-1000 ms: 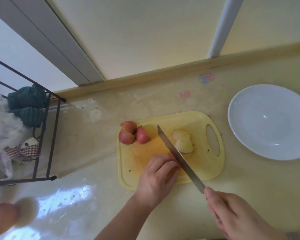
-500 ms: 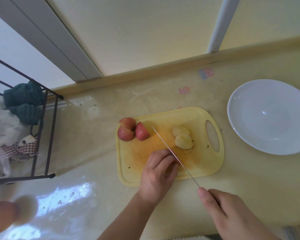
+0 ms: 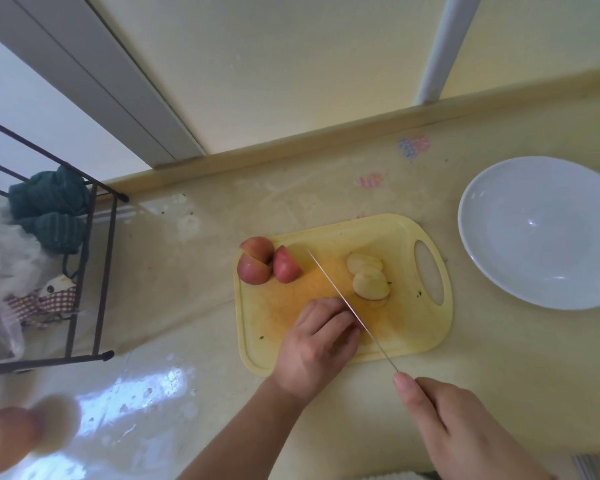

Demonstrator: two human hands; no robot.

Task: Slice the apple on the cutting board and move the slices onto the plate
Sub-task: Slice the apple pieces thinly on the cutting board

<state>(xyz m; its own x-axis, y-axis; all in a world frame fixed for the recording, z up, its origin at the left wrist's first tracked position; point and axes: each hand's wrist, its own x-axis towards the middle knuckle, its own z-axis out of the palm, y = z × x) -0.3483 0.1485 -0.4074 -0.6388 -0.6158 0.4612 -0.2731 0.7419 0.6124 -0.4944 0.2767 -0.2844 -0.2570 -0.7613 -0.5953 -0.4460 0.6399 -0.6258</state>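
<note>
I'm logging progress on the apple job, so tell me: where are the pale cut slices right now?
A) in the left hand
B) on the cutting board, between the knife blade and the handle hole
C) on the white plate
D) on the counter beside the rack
B: the pale slices lie stacked on the yellow cutting board, right of the knife blade; the white plate holds none.

Soft, even daylight with a yellowish cast. Bluish glare pools on the glossy tabletop [image 3: 146, 386] at lower left. A round object [image 3: 11, 436] in the bottom-left corner is badly blurred. Straight lines bow toward the edges.
</note>
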